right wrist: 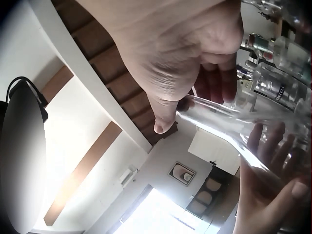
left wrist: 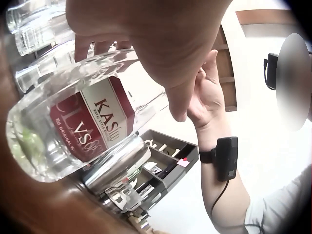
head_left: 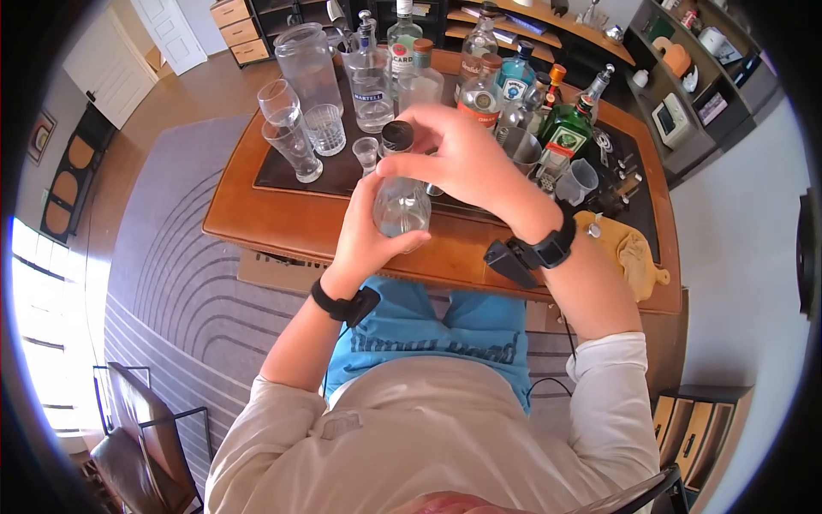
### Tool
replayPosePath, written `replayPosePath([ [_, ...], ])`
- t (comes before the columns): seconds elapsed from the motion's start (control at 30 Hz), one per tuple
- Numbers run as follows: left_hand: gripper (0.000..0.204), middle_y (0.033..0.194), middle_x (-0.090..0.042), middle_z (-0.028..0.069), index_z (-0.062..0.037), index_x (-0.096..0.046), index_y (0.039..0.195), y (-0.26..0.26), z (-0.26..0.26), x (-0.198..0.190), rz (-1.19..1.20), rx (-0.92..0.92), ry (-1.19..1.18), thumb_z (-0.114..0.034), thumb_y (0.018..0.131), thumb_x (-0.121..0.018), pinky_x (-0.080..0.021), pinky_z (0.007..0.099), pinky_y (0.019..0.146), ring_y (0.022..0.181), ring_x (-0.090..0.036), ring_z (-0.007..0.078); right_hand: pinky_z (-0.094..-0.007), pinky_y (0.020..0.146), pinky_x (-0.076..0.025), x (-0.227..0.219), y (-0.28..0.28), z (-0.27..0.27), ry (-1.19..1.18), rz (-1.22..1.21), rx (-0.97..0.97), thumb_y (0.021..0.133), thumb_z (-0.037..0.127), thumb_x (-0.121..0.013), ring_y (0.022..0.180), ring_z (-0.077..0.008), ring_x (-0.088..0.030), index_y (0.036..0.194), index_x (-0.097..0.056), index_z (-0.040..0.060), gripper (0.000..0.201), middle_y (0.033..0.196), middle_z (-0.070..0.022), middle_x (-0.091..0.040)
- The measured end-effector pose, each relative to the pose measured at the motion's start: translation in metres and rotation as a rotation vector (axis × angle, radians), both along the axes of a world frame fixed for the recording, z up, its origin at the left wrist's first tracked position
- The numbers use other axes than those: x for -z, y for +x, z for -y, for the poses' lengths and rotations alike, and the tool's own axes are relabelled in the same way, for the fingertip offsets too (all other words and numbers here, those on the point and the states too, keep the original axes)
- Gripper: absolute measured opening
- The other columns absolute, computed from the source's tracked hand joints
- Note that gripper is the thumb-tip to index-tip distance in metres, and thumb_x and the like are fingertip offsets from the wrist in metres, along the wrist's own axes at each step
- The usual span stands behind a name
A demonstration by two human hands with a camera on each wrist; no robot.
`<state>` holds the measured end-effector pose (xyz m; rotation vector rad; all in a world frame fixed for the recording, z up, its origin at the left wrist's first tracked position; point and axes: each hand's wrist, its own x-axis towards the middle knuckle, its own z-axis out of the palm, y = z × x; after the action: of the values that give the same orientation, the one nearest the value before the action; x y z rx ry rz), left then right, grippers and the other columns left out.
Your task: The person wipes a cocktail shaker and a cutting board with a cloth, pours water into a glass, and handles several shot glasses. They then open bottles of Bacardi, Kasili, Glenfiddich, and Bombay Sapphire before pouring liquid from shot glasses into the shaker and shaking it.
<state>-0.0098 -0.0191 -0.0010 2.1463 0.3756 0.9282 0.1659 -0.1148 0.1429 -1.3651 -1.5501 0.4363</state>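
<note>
A clear glass liquor bottle (head_left: 402, 210) stands upright between both hands, over the table's front edge. My left hand (head_left: 353, 236) grips its body, thumb along the near side. At the top, my right hand (head_left: 471, 158) has thumb and fingers around the black cap (head_left: 397, 134). The left wrist view shows a red and white label (left wrist: 100, 117) on the bottle, and the right hand (left wrist: 207, 97) up at the neck. In the right wrist view the bare glass neck (right wrist: 209, 114) runs from the right hand's fingers down to the left hand (right wrist: 268, 200).
Just beyond the held bottle stand a shot glass (head_left: 366, 152), a tumbler (head_left: 325, 130) and a tall glass (head_left: 295, 150). Several liquor bottles (head_left: 372, 90) crowd the table's back, with a large glass jar (head_left: 306, 64) at left. A yellow cloth (head_left: 629, 257) lies at the right.
</note>
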Motion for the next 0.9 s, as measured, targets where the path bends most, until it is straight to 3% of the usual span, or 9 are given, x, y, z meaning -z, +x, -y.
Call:
replayPosePath([
  [0.07,0.104,0.136,-0.058,0.0210,0.0006,-0.042,0.151,0.005,0.001,0.007,-0.006,0.013,-0.040,-0.030,0.070,-0.099,-0.050,0.0468,0.108,0.125,-0.061,0.0405,-0.0287,0.069,-0.054,-0.018,-0.003,0.004,0.050,0.161,0.051,0.088,0.026,-0.090,0.076,-0.0121,-0.068,0.108,-0.072,0.0017,0.036,0.087,-0.0056,-0.073],
  [0.13,0.096,0.137,-0.058,0.0225,0.0012,-0.044,0.149,0.014,0.005,0.015,0.055,-0.034,-0.049,-0.029,0.074,-0.097,-0.051,0.0465,0.106,0.124,-0.061,0.0410,-0.0354,0.065,-0.054,-0.039,-0.004,0.005,0.017,0.545,0.157,0.091,0.034,-0.084,0.068,-0.0253,-0.069,0.095,-0.073,0.0029,0.034,0.074,-0.0119,-0.069],
  [0.17,0.096,0.137,-0.058,0.0225,0.0012,-0.044,0.149,0.017,0.007,0.015,0.057,-0.032,-0.046,-0.029,0.074,-0.097,-0.051,0.0465,0.106,0.124,-0.061,0.0410,-0.0354,0.065,-0.054,-0.044,-0.004,0.003,0.019,0.546,0.160,0.091,0.034,-0.084,0.068,-0.0253,-0.069,0.095,-0.073,0.0029,0.034,0.074,-0.0119,-0.069],
  [0.23,0.091,0.136,-0.059,0.0235,0.0014,-0.044,0.148,0.019,0.010,0.013,0.081,-0.045,-0.007,-0.027,0.077,-0.094,-0.052,0.0466,0.103,0.122,-0.062,0.0417,-0.0450,0.067,-0.057,-0.052,-0.005,-0.002,0.004,0.858,0.213,0.098,0.044,-0.070,0.073,-0.0361,-0.072,0.085,-0.072,0.0028,0.043,0.073,-0.0166,-0.072],
  [0.47,0.083,0.133,-0.061,0.0218,0.0005,-0.047,0.145,0.020,0.013,0.004,0.085,-0.014,-0.089,-0.023,0.079,-0.091,-0.052,0.0460,0.103,0.122,-0.063,0.0402,-0.0503,0.064,-0.057,-0.049,0.008,-0.009,0.111,0.985,0.087,0.100,0.039,-0.064,0.070,-0.0375,-0.072,0.080,-0.072,0.0045,0.041,0.075,-0.0170,-0.073],
  [0.57,0.085,0.132,-0.062,0.0227,0.0023,-0.044,0.149,0.026,0.023,-0.009,0.055,-0.062,0.031,-0.020,0.081,-0.089,-0.050,0.0447,0.107,0.125,-0.062,0.0376,-0.0508,0.065,-0.057,-0.056,0.004,-0.002,-0.022,1.074,0.176,0.101,0.038,-0.062,0.072,-0.0374,-0.073,0.078,-0.073,0.0046,0.042,0.079,-0.0177,-0.074],
  [0.63,0.082,0.132,-0.062,0.0226,0.0017,-0.046,0.147,0.032,0.033,-0.014,0.050,-0.089,0.055,-0.019,0.080,-0.089,-0.050,0.0451,0.107,0.125,-0.061,0.0395,-0.0511,0.064,-0.058,-0.061,-0.002,0.003,-0.259,1.057,0.447,0.103,0.036,-0.059,0.071,-0.0384,-0.072,0.074,-0.073,0.0043,0.044,0.074,-0.0180,-0.072],
  [0.67,0.080,0.131,-0.062,0.0224,0.0011,-0.047,0.146,0.034,0.037,-0.014,0.043,-0.118,0.083,-0.017,0.080,-0.088,-0.050,0.0454,0.106,0.125,-0.060,0.0414,-0.0511,0.064,-0.058,-0.057,0.003,0.002,-0.263,1.065,0.442,0.103,0.036,-0.059,0.071,-0.0384,-0.072,0.074,-0.073,0.0043,0.044,0.074,-0.0180,-0.072],
  [0.9,0.076,0.130,-0.062,0.0207,0.0010,-0.052,0.141,0.033,0.024,-0.014,0.106,0.008,0.006,-0.014,0.076,-0.089,-0.051,0.0446,0.105,0.124,-0.061,0.0397,-0.0496,0.063,-0.055,-0.032,0.031,0.021,0.016,0.855,0.273,0.101,0.027,-0.064,0.067,-0.0412,-0.068,0.080,-0.077,0.0045,0.033,0.072,-0.0175,-0.069],
])
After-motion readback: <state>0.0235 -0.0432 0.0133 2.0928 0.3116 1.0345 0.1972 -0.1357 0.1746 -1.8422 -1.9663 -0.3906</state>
